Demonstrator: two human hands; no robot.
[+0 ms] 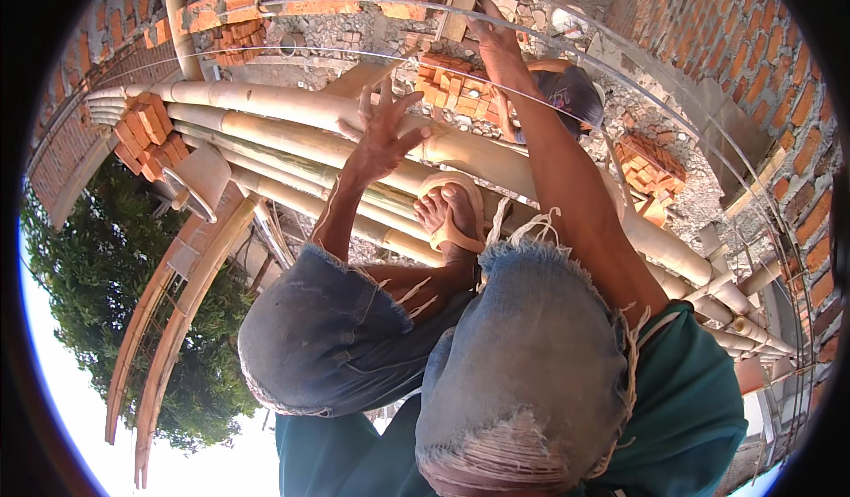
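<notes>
My left hand (pixel 387 134) is raised over the bamboo poles (pixel 310 138), fingers spread, holding nothing. My right arm stretches far forward. Its hand (pixel 498 43) is beside a narrow wooden board (pixel 462 5) and a thin steel rod (pixel 553 38); its fingers look apart, though whether they touch either is unclear. A thin pale line (pixel 345 52) crosses the picture near both hands. Between my arms, my sandalled foot (pixel 450 213) stands on the poles. My bent knees in frayed jeans (pixel 522 346) fill the lower middle.
Stacked bricks (pixel 146 138) and a pale, mortar-smeared pan-like object (pixel 199 181) rest at the poles' left. Below are brick piles (pixel 456 88), rubble and another person (pixel 571 94). Brick walls (pixel 753 45) rise right and far; curved-looking planks (pixel 190 311) and a tree (pixel 97 267) are left.
</notes>
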